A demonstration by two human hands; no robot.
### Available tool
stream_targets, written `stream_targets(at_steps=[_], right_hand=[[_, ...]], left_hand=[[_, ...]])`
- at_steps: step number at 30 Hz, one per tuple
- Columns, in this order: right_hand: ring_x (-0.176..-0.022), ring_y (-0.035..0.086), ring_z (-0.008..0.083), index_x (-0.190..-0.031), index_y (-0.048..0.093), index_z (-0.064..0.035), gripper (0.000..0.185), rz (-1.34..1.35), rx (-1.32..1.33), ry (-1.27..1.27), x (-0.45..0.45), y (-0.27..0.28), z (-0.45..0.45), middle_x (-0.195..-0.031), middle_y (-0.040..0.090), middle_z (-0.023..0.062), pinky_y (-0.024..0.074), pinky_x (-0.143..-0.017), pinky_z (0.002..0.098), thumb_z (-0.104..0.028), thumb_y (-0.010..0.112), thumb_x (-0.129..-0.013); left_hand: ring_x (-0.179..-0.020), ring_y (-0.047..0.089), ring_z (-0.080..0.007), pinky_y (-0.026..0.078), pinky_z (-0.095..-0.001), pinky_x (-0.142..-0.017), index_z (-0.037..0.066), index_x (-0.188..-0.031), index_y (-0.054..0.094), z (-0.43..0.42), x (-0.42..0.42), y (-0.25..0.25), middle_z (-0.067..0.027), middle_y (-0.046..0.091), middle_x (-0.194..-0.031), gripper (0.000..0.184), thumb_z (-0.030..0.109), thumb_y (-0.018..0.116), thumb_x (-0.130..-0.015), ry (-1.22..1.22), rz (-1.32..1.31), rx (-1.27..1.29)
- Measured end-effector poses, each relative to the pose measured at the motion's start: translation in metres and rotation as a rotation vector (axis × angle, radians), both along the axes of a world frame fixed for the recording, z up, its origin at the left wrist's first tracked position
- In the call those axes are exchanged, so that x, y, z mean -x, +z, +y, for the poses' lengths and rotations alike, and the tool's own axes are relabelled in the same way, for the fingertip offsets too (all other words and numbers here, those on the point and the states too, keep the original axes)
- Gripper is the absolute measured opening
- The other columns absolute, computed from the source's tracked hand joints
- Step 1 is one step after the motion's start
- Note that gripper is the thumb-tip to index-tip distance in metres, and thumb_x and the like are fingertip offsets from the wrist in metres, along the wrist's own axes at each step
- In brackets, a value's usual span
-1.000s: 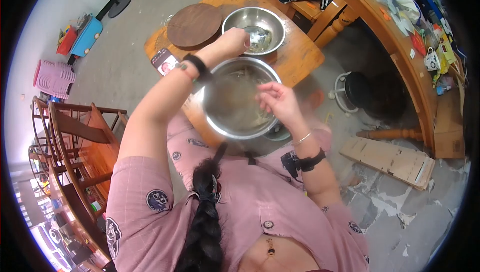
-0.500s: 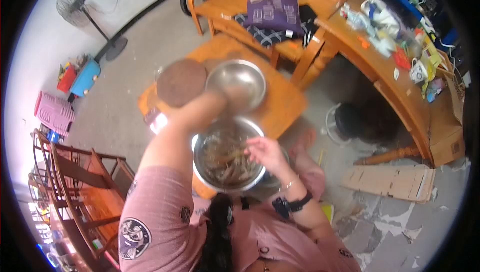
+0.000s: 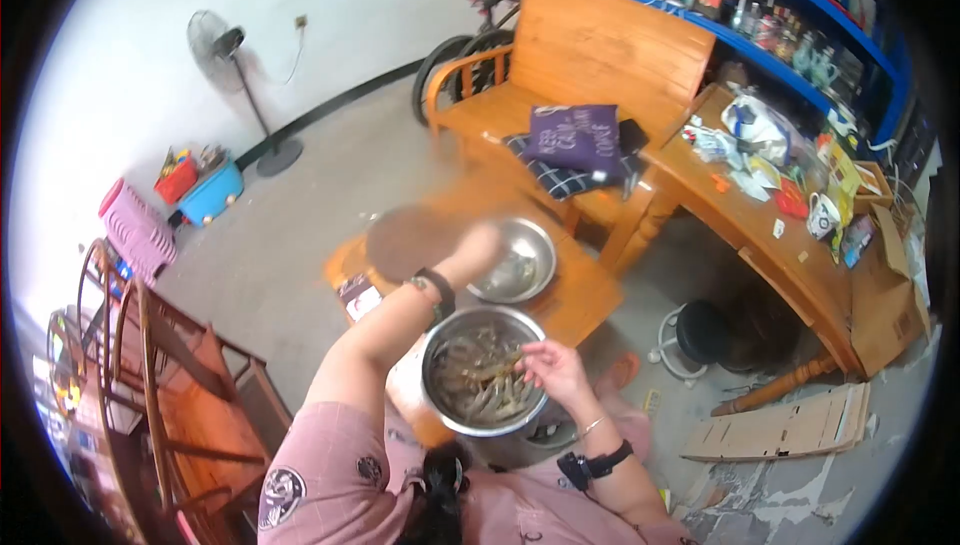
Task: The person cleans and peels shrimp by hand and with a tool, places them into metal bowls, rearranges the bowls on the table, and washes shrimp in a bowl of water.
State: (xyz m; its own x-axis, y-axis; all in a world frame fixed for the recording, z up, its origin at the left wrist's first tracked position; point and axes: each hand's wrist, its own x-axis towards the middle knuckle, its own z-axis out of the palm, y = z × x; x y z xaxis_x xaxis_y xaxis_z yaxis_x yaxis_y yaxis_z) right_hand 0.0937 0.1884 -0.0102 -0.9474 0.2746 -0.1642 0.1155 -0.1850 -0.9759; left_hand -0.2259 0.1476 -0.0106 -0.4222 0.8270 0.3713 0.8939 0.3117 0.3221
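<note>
1. Grey-brown shrimp (image 3: 500, 400) fill a round steel bowl, the near bowl (image 3: 484, 431), at the near edge of a low wooden bench (image 3: 582, 297).
2. The right hand (image 3: 556, 371) is over this bowl's right side, its fingers drawn together in a pinch around what looks like one thin, yellowish shrimp.
3. The left hand (image 3: 479, 247) is reached across the bench, at the left rim of a second steel bowl, the far bowl (image 3: 541, 247). It is blurred, so whether its fingers are open or closed cannot be told, nor whether they hold anything.
4. The far bowl sits beyond the near bowl, toward the middle of the bench; something pale and small shows in its bottom.
5. A round wooden board (image 3: 400, 242) lies to the left of the far bowl, and a phone (image 3: 360, 301) with a lit screen lies at the bench's left edge.
6. Beyond the far edge stands a wooden seat (image 3: 612, 40) with a purple cushion (image 3: 574, 138) lying on dark checked cloth (image 3: 548, 176).
7. To the right are a cluttered side table (image 3: 757, 232), a round black-topped stool (image 3: 702, 333) and flat cardboard (image 3: 780, 427) on the floor.
8. To the left are a standing fan (image 3: 214, 51), a blue tub (image 3: 213, 196) and a pink plastic stack (image 3: 139, 232).
</note>
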Motion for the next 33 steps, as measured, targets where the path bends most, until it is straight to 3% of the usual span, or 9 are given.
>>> stream_targets(at_steps=[9, 11, 14, 18, 23, 24, 26, 27, 33], right_hand=[[-0.058, 0.058, 0.0078, -0.117, 0.058, -0.0016, 0.025, 0.011, -0.043, -0.005, -0.011, 0.02, -0.021, -0.085, 0.069, 0.0076, 0.0438, -0.048, 0.0211, -0.002, 0.056, -0.093], [-0.054, 0.057, 0.0089, -0.114, 0.058, -0.0029, 0.022, -0.014, -0.058, -0.032, -0.005, 0.005, -0.02, -0.081, 0.068, 0.0073, 0.0428, -0.044, 0.022, -0.001, 0.055, -0.093], [-0.055, 0.06, 0.0112, -0.111, 0.058, -0.0006, 0.02, 0.016, -0.031, 0.006, -0.001, -0.011, -0.018, -0.081, 0.069, 0.0097, 0.047, -0.046, 0.0233, 0.001, 0.055, -0.091], [-0.058, 0.063, 0.0132, -0.108, 0.057, 0.003, 0.021, 0.115, -0.007, 0.019, 0.008, -0.009, -0.022, -0.083, 0.07, 0.0144, 0.0498, -0.049, 0.0241, 0.003, 0.059, -0.087], [-0.05, 0.056, 0.0089, -0.108, 0.063, -0.0043, 0.018, 0.275, -0.12, 0.035, 0.011, -0.01, -0.031, -0.073, 0.066, 0.0039, 0.0433, -0.043, 0.0221, -0.006, 0.062, -0.09], [-0.05, 0.056, 0.0089, -0.108, 0.063, -0.0043, 0.018, 0.297, -0.114, 0.048, 0.014, -0.013, -0.031, -0.073, 0.066, 0.0039, 0.0433, -0.043, 0.0221, -0.006, 0.062, -0.09], [-0.05, 0.056, 0.0092, -0.109, 0.063, -0.0038, 0.018, 0.276, -0.142, 0.08, 0.017, -0.014, -0.028, -0.073, 0.066, 0.0042, 0.0437, -0.044, 0.0226, -0.006, 0.062, -0.091], [-0.054, 0.057, 0.0095, -0.11, 0.062, -0.0038, 0.019, 0.246, -0.142, 0.109, 0.012, -0.002, -0.031, -0.076, 0.067, 0.0054, 0.0446, -0.045, 0.0228, -0.006, 0.062, -0.091], [-0.06, 0.061, 0.0113, -0.114, 0.06, -0.0039, 0.022, 0.286, -0.1, 0.17, 0.015, -0.014, -0.036, -0.084, 0.068, 0.0069, 0.0471, -0.048, 0.0228, -0.006, 0.06, -0.092]], left_hand=[[-0.063, 0.067, -0.0137, 0.057, -0.0315, -0.06, 0.002, -0.091, 0.071, -0.089, -0.11, 0.045, -0.0097, 0.069, -0.076, 0.013, 0.002, 0.061, -0.082, 0.078, -0.983, -0.336], [-0.076, 0.067, -0.0149, 0.057, -0.0318, -0.07, 0.002, -0.091, 0.069, -0.107, -0.12, 0.042, -0.0059, 0.07, -0.082, 0.011, 0.008, 0.069, -0.082, -0.025, -0.557, -0.331], [-0.079, 0.063, -0.0101, 0.054, -0.0279, -0.071, 0.0, -0.1, 0.069, -0.132, -0.151, 0.044, -0.0041, 0.069, -0.089, 0.03, 0.024, 0.076, -0.084, -0.027, -1.282, -0.431], [-0.068, 0.057, -0.0052, 0.048, -0.0222, -0.06, 0.005, -0.101, 0.071, -0.139, -0.143, -0.017, 0.0003, 0.069, -0.083, 0.022, 0.024, 0.07, -0.09, 0.109, -1.259, -0.378], [-0.091, 0.067, -0.0192, 0.052, -0.0338, -0.082, 0.005, -0.11, 0.066, -0.151, -0.163, -0.027, -0.0114, 0.071, -0.095, 0.029, 0.019, 0.067, -0.085, 0.248, -0.836, -0.176], [-0.074, 0.058, -0.0086, 0.049, -0.0265, -0.064, 0.008, -0.116, 0.062, -0.153, -0.168, -0.027, -0.0012, 0.067, -0.087, 0.029, 0.015, 0.068, -0.089, 0.225, -0.719, -0.193], [-0.076, 0.059, -0.0106, 0.05, -0.0284, -0.067, 0.007, -0.118, 0.061, -0.152, -0.17, -0.042, -0.0026, 0.067, -0.087, 0.032, 0.014, 0.068, -0.088, 0.245, -0.754, -0.278], [-0.092, 0.067, -0.0213, 0.052, -0.0341, -0.082, 0.0, -0.11, 0.064, -0.154, -0.175, -0.033, -0.0134, 0.07, -0.098, 0.034, 0.019, 0.068, -0.082, 0.287, -0.73, -0.22], [-0.082, 0.065, -0.0157, 0.052, -0.0315, -0.075, 0.002, -0.099, 0.068, -0.162, -0.179, -0.029, -0.0091, 0.07, -0.087, 0.024, 0.018, 0.069, -0.081, 0.339, -0.728, -0.103]])
